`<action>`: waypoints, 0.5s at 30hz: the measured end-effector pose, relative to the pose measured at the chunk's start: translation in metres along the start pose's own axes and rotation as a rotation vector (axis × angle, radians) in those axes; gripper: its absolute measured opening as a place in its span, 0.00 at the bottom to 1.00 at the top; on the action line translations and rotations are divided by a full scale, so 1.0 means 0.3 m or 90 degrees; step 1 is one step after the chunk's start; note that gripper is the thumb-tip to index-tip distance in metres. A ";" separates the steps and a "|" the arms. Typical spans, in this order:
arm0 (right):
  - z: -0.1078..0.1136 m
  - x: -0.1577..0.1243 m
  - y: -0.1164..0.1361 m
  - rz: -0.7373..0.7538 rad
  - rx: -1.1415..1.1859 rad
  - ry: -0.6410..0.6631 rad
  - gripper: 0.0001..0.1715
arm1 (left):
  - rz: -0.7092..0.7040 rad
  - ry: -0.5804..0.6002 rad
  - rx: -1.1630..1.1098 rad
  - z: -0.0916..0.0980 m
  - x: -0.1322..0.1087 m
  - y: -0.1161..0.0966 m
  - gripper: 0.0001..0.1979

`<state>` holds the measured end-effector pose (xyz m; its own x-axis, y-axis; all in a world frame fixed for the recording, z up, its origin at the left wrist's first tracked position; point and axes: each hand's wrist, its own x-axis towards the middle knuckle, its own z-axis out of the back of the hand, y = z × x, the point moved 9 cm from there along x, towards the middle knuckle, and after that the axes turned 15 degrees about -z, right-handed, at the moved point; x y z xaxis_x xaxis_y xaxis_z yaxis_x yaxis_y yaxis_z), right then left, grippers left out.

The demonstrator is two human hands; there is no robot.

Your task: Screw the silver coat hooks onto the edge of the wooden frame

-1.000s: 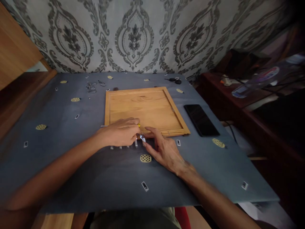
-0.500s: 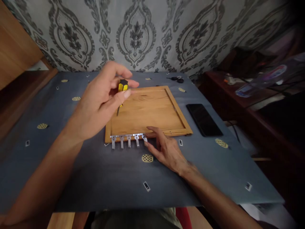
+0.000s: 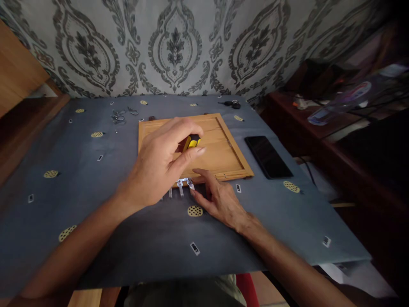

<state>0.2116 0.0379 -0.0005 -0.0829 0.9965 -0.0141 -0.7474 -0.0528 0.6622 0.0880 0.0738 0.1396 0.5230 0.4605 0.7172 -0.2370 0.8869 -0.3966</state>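
A wooden framed panel (image 3: 223,147) lies on the blue-grey cloth of the table. Along its near edge runs a metal strip with hooks (image 3: 180,186), its left part hidden behind my left hand. My left hand (image 3: 162,162) is wrapped round a yellow and black screwdriver (image 3: 191,142) above the panel; the tip is out of sight. At the right end of the strip my right hand (image 3: 220,198) pinches the last hook between thumb and fingers, resting on the panel's near edge.
To the right of the panel lies a black phone (image 3: 268,156). Keys (image 3: 232,103) lie behind it. Several small metal rings (image 3: 118,116) are at the back left. A plastic bottle (image 3: 341,104) is on the dark red furniture at the right.
My left hand has moved right and down with the screwdriver, now over the near part of the panel, covering the strip's left hooks. My right hand holds its place. The view has shifted slightly.
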 end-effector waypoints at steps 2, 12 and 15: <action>0.000 0.000 0.002 -0.005 -0.004 0.003 0.26 | -0.004 0.010 0.004 -0.011 -0.004 0.008 0.04; -0.005 0.004 0.001 -0.014 -0.011 0.004 0.26 | -0.011 0.042 -0.031 -0.047 -0.013 0.026 0.05; -0.003 0.008 0.008 -0.012 -0.017 0.003 0.26 | -0.012 0.057 -0.031 -0.062 -0.018 0.030 0.05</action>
<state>0.2090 0.0400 0.0003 -0.0715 0.9970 -0.0308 -0.7663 -0.0351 0.6415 0.0981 0.0785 0.1215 0.5987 0.4370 0.6713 -0.1874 0.8912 -0.4130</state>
